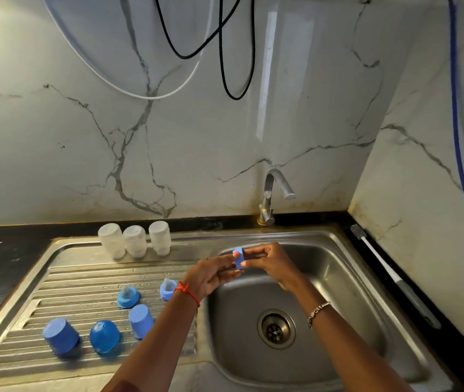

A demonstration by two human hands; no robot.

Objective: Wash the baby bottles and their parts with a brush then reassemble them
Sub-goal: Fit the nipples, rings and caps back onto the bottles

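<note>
Over the left rim of the sink basin (346,267), my left hand (211,275) and my right hand (270,261) both pinch a small blue ring (238,258). Three clear bottles (134,240) stand upside down in a row at the back of the ribbed draining board (64,290). On the board sit two blue rings with teats (128,296) (167,289), and nearer me three blue caps (61,337) (104,337) (141,321) lie mouth down. The bottle brush (389,273) lies on the dark counter right of the sink.
The steel tap (271,193) stands behind the basin, with no water running. The drain (275,329) is in the basin's middle. A marble wall rises close behind and to the right. Black, white and blue cables (225,66) hang above.
</note>
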